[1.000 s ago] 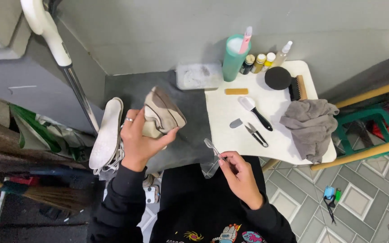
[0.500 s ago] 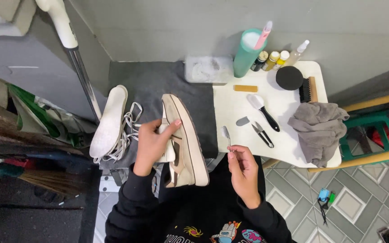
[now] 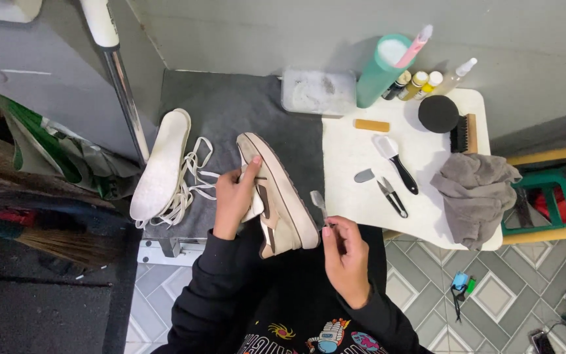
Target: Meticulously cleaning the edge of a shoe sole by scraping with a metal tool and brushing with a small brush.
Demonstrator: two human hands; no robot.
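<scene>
My left hand (image 3: pixel 236 196) grips a beige and brown sneaker (image 3: pixel 276 193) by its upper, sole edge facing right, over my lap. In my right hand (image 3: pixel 343 252) I pinch a small grey-headed brush (image 3: pixel 319 202) that points up beside the shoe's sole. A white insole (image 3: pixel 162 164) and a tangle of white laces (image 3: pixel 191 177) lie on the grey mat (image 3: pixel 230 105) to the left of the shoe.
A white table (image 3: pixel 355 190) at right carries a teal cup (image 3: pixel 381 69), small bottles (image 3: pixel 420 82), a black-handled brush (image 3: pixel 397 160), clippers (image 3: pixel 391 195), a round black puck (image 3: pixel 438 113), a wooden brush (image 3: pixel 464 133) and a grey cloth (image 3: pixel 473 193). A clear tray (image 3: pixel 317 92) sits by the wall. A metal pole (image 3: pixel 122 85) stands at left.
My left hand has lowered the sneaker from a raised, toe-on position and turned it lengthwise across my lap. My right hand with the small brush has stayed close to the shoe.
</scene>
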